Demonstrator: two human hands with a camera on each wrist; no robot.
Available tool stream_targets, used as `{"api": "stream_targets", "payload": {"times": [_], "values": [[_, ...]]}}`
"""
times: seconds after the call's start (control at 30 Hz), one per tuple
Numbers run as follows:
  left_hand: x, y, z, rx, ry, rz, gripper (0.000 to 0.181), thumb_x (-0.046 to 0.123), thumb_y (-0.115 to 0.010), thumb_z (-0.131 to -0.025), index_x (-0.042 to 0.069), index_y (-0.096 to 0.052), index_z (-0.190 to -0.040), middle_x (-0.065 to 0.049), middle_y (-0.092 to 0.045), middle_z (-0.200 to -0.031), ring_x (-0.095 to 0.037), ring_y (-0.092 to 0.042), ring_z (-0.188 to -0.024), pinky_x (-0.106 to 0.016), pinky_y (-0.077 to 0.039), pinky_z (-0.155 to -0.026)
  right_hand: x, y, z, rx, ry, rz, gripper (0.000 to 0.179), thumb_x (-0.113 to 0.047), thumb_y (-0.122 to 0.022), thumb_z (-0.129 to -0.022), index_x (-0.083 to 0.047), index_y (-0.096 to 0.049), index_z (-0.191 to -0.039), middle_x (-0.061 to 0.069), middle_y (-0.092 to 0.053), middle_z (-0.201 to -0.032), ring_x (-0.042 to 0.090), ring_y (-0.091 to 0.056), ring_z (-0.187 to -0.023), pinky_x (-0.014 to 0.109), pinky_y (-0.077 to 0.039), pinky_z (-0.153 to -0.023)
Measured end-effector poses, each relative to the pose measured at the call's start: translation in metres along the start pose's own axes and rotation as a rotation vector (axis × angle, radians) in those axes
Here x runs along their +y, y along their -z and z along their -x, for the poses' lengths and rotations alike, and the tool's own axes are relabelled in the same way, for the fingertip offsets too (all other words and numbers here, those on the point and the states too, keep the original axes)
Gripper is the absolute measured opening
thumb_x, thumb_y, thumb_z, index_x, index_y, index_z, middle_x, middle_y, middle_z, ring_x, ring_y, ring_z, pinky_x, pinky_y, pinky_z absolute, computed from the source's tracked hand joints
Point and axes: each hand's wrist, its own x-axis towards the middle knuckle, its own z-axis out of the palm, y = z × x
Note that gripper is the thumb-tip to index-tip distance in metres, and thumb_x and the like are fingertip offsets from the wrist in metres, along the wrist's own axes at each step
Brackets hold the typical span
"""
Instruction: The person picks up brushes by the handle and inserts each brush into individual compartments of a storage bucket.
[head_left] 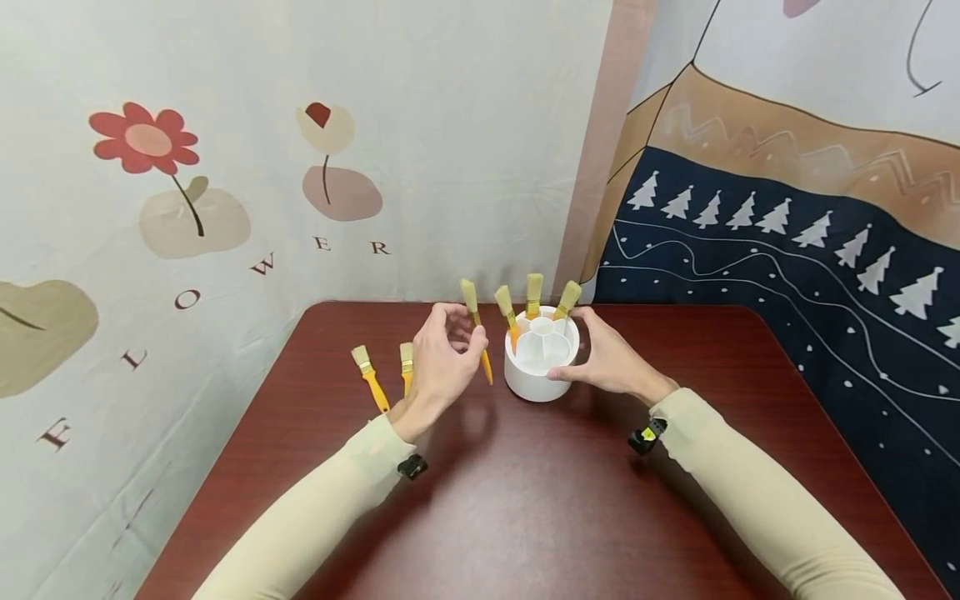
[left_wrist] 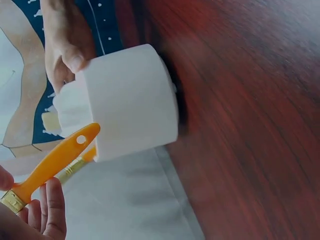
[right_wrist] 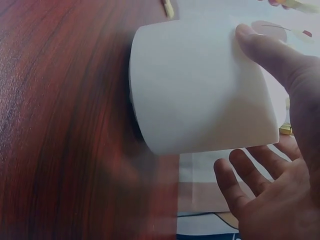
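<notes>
My left hand (head_left: pixel 444 354) pinches a flat paintbrush (head_left: pixel 486 360) with an orange handle, bristles up, just left of a white round divided organizer (head_left: pixel 531 387). In the left wrist view the brush's handle (left_wrist: pixel 55 159) has its holed end over the organizer's rim. My right hand (head_left: pixel 615 358) grips the organizer at its right side, thumb on the front rim; in the right wrist view the thumb (right_wrist: pixel 270 52) presses the white wall (right_wrist: pixel 195 90). Several like brushes stand in the organizer's rear compartments, bristles up, among them the middle one (head_left: pixel 534 287).
Two more paintbrushes, one at the left (head_left: pixel 372 382) and one beside it (head_left: pixel 407 365), lie on the dark red table (head_left: pixel 525 517) left of my left hand, which partly hides them. A printed cloth (head_left: pixel 465 167) hangs right behind the table's back edge.
</notes>
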Motion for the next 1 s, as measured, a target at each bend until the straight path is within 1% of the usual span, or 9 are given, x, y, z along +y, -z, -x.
{"api": "stream_targets", "payload": {"times": [0.27, 0.43, 0.53, 0.73, 0.87, 1.0], "values": [[0.007, -0.005, -0.001, 0.025, -0.042, 0.034, 0.037, 0.018, -0.078, -0.103, 0.003, -0.064, -0.134, -0.012, -0.077, -0.115, -0.023, -0.080, -0.098, -0.026, -0.069, -0.085, 0.000, -0.003, -0.001, 0.028, -0.005, 0.015, 0.115, -0.047, -0.108, -0.082, -0.011, -0.041, -0.168, 0.014, -0.057, -0.166, 0.038, -0.060, -0.152, 0.070, -0.049, -0.131], [0.011, -0.010, -0.001, 0.037, -0.059, 0.074, 0.037, 0.018, -0.079, -0.104, 0.002, -0.064, -0.134, -0.014, -0.077, -0.121, -0.026, -0.080, -0.103, -0.031, -0.071, -0.086, -0.002, -0.006, 0.001, 0.051, -0.018, 0.032, 0.116, -0.047, -0.109, -0.081, -0.010, -0.041, -0.168, 0.016, -0.058, -0.166, 0.038, -0.062, -0.149, 0.067, -0.053, -0.128], [0.013, -0.013, -0.001, 0.041, -0.066, 0.081, 0.037, 0.019, -0.079, -0.105, 0.001, -0.064, -0.134, -0.014, -0.076, -0.122, -0.027, -0.081, -0.104, -0.030, -0.070, -0.087, -0.003, -0.008, 0.002, 0.065, -0.021, 0.038, 0.115, -0.045, -0.109, -0.081, -0.009, -0.041, -0.167, 0.017, -0.059, -0.164, 0.038, -0.065, -0.145, 0.064, -0.057, -0.124], [0.012, -0.022, -0.001, 0.025, -0.061, 0.071, 0.037, 0.020, -0.079, -0.106, 0.003, -0.064, -0.134, -0.013, -0.078, -0.120, -0.025, -0.082, -0.104, -0.027, -0.069, -0.086, -0.004, -0.012, 0.005, 0.089, -0.003, 0.041, 0.114, -0.044, -0.110, -0.081, -0.006, -0.042, -0.165, 0.019, -0.061, -0.160, 0.038, -0.070, -0.139, 0.061, -0.062, -0.118], [0.011, -0.027, 0.000, 0.019, -0.066, 0.064, 0.036, 0.018, -0.080, -0.105, 0.003, -0.064, -0.134, -0.013, -0.079, -0.118, -0.026, -0.082, -0.103, -0.032, -0.070, -0.086, -0.007, -0.013, 0.006, 0.106, 0.005, 0.049, 0.115, -0.044, -0.110, -0.080, -0.006, -0.042, -0.165, 0.020, -0.061, -0.160, 0.039, -0.070, -0.138, 0.062, -0.063, -0.117], [0.009, -0.030, 0.001, -0.003, -0.063, 0.063, 0.036, 0.016, -0.080, -0.105, 0.003, -0.065, -0.134, -0.015, -0.080, -0.118, -0.027, -0.083, -0.104, -0.038, -0.072, -0.086, -0.009, -0.015, 0.007, 0.126, 0.001, 0.057, 0.114, -0.043, -0.110, -0.081, -0.005, -0.043, -0.164, 0.021, -0.061, -0.158, 0.039, -0.071, -0.136, 0.062, -0.064, -0.115]]}}
